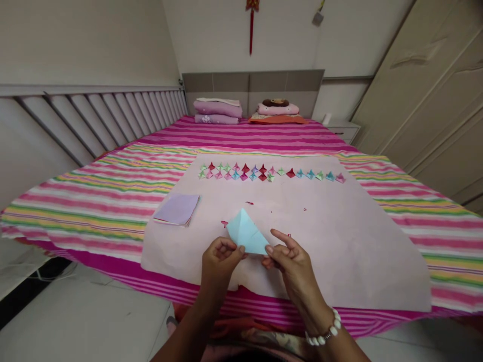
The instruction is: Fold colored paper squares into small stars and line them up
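A light blue folded paper is held up over a large pale pink sheet spread on the bed. My left hand pinches the paper's lower left edge with its fingers closed. My right hand pinches the lower right corner, the index finger stretched out; a white bead bracelet is on that wrist. A small stack of lilac paper squares lies to the left. Farther back, a row of several small folded paper shapes in red, pink, green and blue lies across the sheet.
The bed carries a pink striped cover. Folded bedding and a pillow with a plush toy sit at the headboard. A slatted radiator cover runs along the left, a wardrobe on the right. Pale floor tiles lie below left.
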Available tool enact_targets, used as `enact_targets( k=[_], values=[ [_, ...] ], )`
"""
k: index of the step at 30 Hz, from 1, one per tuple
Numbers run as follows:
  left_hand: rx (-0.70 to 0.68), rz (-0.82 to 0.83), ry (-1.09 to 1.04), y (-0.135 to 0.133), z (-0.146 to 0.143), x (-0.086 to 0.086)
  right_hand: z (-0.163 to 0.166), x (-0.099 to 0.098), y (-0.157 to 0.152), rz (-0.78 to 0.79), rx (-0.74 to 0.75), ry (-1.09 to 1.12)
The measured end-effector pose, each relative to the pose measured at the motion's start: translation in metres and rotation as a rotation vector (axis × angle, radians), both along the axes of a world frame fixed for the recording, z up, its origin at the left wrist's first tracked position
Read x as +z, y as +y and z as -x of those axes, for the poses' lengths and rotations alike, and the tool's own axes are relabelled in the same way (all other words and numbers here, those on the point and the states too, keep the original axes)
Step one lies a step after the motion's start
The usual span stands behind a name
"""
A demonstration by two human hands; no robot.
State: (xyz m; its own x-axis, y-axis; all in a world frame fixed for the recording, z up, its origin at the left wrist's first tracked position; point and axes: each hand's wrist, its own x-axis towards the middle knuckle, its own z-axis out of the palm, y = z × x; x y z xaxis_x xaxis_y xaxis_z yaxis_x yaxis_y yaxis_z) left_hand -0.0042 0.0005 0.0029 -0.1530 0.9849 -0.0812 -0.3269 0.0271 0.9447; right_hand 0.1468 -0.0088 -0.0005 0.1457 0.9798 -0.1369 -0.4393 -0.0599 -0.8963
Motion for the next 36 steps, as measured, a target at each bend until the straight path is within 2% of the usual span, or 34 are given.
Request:
enact_targets(
  k=[3, 5, 7, 9, 11, 13, 15, 18, 22, 25, 27, 30, 33, 36],
  values=[
    [-0.049, 0.018, 0.022, 0.002, 0.004, -0.003, -0.006, 0.000, 0.002, -0.053, -0.031, -0.055],
    [-0.077, -0.004, 0.175, 0.002, 0.008, -0.004, -0.011, 0.002, 0.004, -0.087, -0.071, -0.097],
    [-0.039, -0.151, 0.448, 0.002, 0.012, -0.004, -0.016, 0.005, 0.006, -0.110, -0.104, -0.128],
    [0.026, -0.405, 0.738, 0.001, 0.013, -0.004, -0.017, 0.010, 0.007, -0.127, -0.115, -0.155],
    [0.036, -0.644, 0.958, 0.000, 0.009, -0.004, -0.013, 0.015, 0.006, -0.137, -0.100, -0.175],
    [0.031, -0.779, 1.070, -0.001, 0.003, -0.006, -0.006, 0.021, 0.004, -0.142, -0.064, -0.180],
    [0.044, -0.812, 1.073, 0.000, -0.002, -0.007, 0.001, 0.026, 0.001, -0.148, -0.016, -0.174],
    [0.043, -0.675, 0.901, 0.002, -0.003, -0.003, 0.001, 0.029, -0.003, -0.201, 0.029, -0.179],
    [-0.110, -0.186, 0.447, 0.008, 0.004, 0.009, -0.014, 0.021, 0.001, -0.257, -0.114, -0.351],
    [-0.234, 0.066, 0.089, 0.010, 0.005, 0.013, -0.019, 0.013, 0.006, -0.150, -0.072, -0.383],
    [-0.280, 0.120, -0.035, 0.009, 0.001, 0.014, -0.016, 0.009, 0.006, -0.092, 0.060, -0.299],
    [-0.321, 0.147, -0.098, 0.007, -0.006, 0.015, -0.007, 0.008, 0.004, -0.024, 0.236, -0.197],
    [-0.343, 0.157, -0.056, 0.005, -0.008, 0.011, -0.004, 0.006, 0.002, 0.023, 0.233, -0.159],
    [-0.337, 0.130, 0.104, 0.005, -0.002, 0.002, -0.007, 0.003, 0.001, 0.021, 0.199, -0.156]
  ],
)
